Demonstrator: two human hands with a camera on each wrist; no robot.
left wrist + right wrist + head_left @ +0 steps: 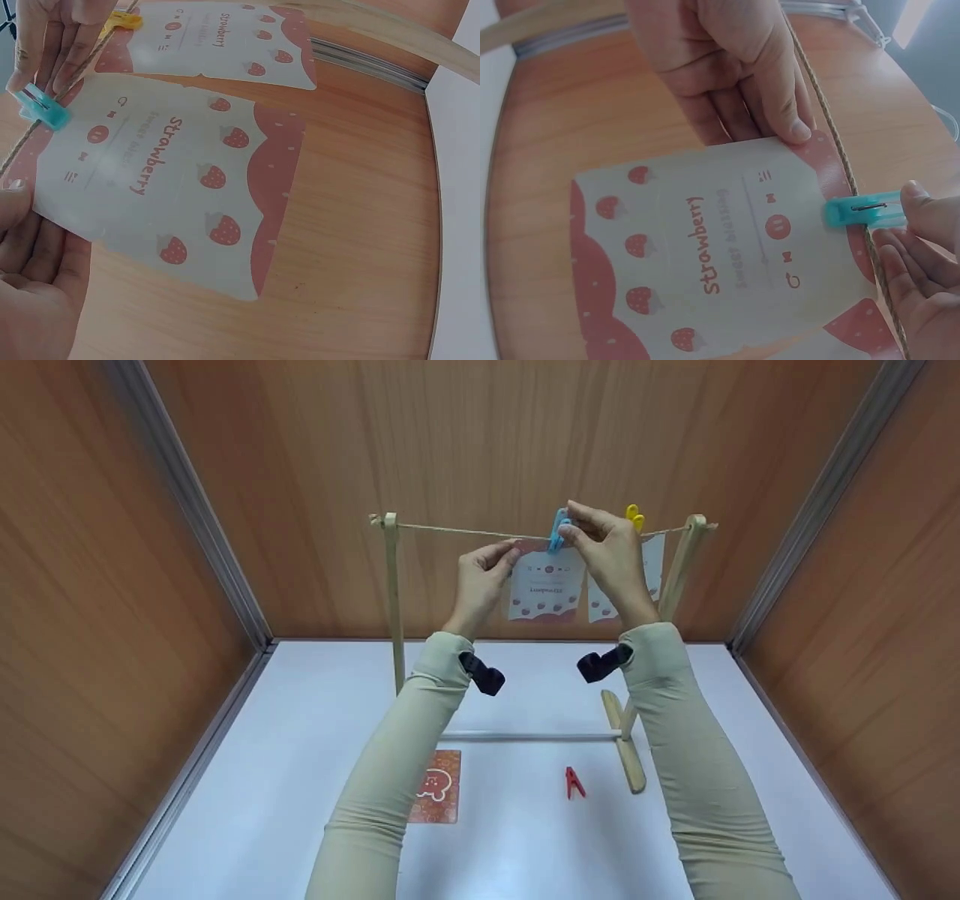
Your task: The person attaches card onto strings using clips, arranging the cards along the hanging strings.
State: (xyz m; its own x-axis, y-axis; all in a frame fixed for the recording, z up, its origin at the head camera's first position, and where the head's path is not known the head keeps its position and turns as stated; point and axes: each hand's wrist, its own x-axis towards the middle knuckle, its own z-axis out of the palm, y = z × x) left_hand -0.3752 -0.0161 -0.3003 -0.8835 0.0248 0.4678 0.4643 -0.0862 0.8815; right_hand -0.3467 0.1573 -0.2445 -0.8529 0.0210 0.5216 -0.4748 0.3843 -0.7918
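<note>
A strawberry-printed card (546, 583) hangs upside down in the head view against a thin rope (457, 531). My left hand (482, 581) pinches the card's upper left corner between thumb and fingers. With thumb and fingertips my right hand (611, 559) pinches the handles of a blue clothespin (556, 534). In the right wrist view, the clothespin (847, 211) straddles the rope and the card's pink edge. Beside it, a second strawberry card (195, 37) hangs from the rope under a yellow clothespin (634, 517), partly hidden by my right hand in the head view.
Two wooden posts (394, 600) hold the rope's ends. A white rod (532, 735) runs low between them to a wooden foot (634, 765). On the white table (517, 847) lie a red clothespin (574, 783) and an orange-red card (444, 787), partly under my left sleeve.
</note>
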